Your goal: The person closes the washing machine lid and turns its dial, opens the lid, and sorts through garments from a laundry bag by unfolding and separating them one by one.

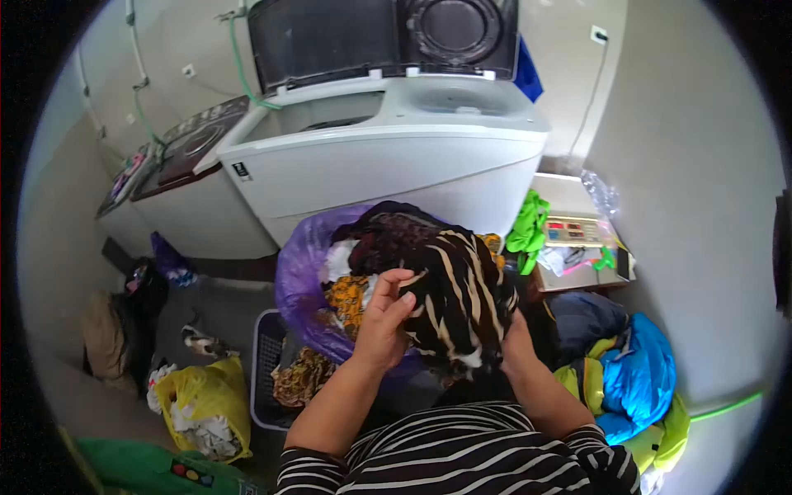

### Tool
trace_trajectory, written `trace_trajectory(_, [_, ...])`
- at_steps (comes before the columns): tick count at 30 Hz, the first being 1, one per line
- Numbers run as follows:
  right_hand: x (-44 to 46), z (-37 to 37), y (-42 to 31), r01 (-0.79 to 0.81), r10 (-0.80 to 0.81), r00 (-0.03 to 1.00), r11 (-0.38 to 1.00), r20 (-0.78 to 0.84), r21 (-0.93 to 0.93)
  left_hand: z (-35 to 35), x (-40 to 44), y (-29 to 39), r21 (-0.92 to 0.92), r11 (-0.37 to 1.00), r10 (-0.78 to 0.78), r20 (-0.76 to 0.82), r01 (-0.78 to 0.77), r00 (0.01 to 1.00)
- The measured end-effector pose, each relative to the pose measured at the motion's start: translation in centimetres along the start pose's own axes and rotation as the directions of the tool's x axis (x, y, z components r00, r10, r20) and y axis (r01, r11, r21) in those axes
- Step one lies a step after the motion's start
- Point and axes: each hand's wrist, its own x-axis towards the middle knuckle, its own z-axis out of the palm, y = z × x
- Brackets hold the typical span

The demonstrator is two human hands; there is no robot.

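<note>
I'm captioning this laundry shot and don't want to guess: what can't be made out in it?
All in the head view:
- Right hand's fingertips: hidden by the striped cloth.
- Wash tub's bottom: hidden by the machine's front wall.
- Label on the white washing machine: lettering too small.
- Green item, lower left: cut off by the picture's edge.

Grey floor (227, 307) under yellow bag (213, 381) and dark basket (261, 379)
</note>
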Motion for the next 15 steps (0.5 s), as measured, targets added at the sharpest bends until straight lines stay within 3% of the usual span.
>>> trace_trajectory(4, [-1.3,-5.2,-3.7,-0.106,0.197,0.953,0.929,-0.231,0.355,1.9,1.1,-1.8,-0.189,0.980,-0.068,-0.036,0.060,0.997])
trace_trajectory(10, [-2.7,-7.7,-5.1,-0.064,0.239,0.931,0.850,-0.275,0.523,3.1,2.2,-3.9,-0.236,0.952,-0.223,-0.094,0.196,0.970])
trace_trajectory(13, [-3.0,-9.7,-2.0,-0.052,0.050,0.865,0.999,-0.500,0.009,3.3,2.8,-4.7,-0.298,0.939,-0.209,-0.106,0.170,0.972])
trace_trajectory(15, [-3.9,-8.2,-0.9,-0.064,-0.183,0.777,0.929,-0.602,-0.365,3.5,3.0,-5.4,-0.320,0.934,-0.210,-0.130,0.159,0.969])
